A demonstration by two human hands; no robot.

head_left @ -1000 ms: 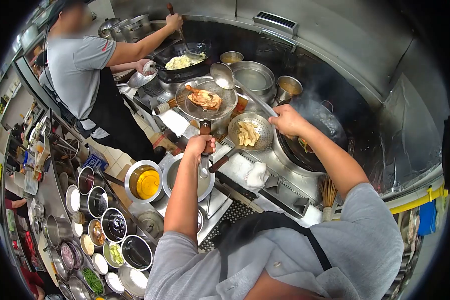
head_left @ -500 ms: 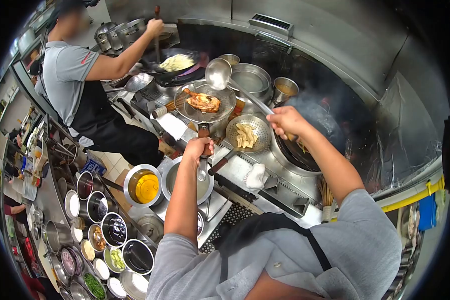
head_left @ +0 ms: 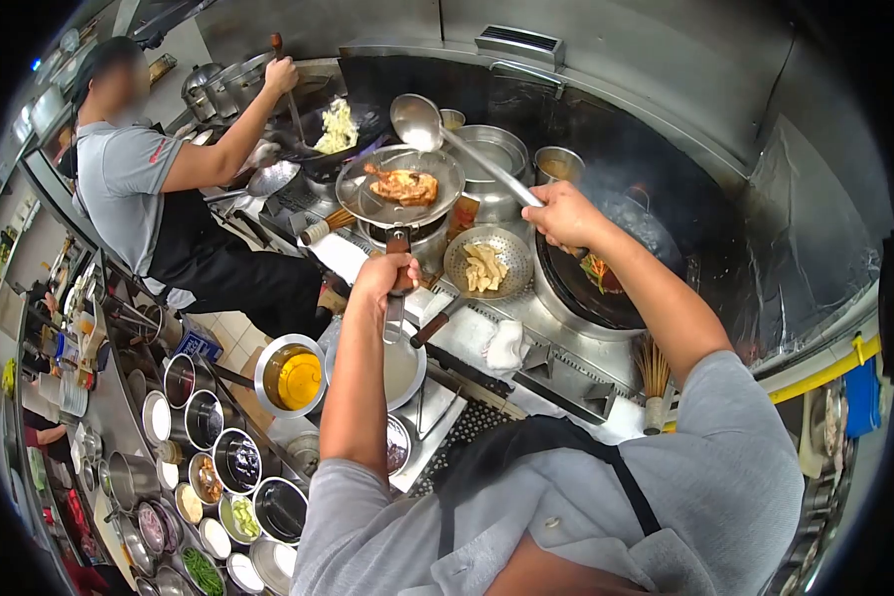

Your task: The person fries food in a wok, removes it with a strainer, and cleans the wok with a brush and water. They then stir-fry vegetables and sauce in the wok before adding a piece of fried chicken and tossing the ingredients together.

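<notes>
Head view: our left hand [head_left: 387, 280] grips the strainer [head_left: 353, 195] level, right hand [head_left: 558, 215] clasps the ladle [head_left: 417, 121], seemingly empty; hold both steady.

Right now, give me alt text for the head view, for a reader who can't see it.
Left hand grips the handle of a strainer carrying fried chicken; right hand holds a long ladle beside it. A co-worker tends a wok beyond.
</notes>
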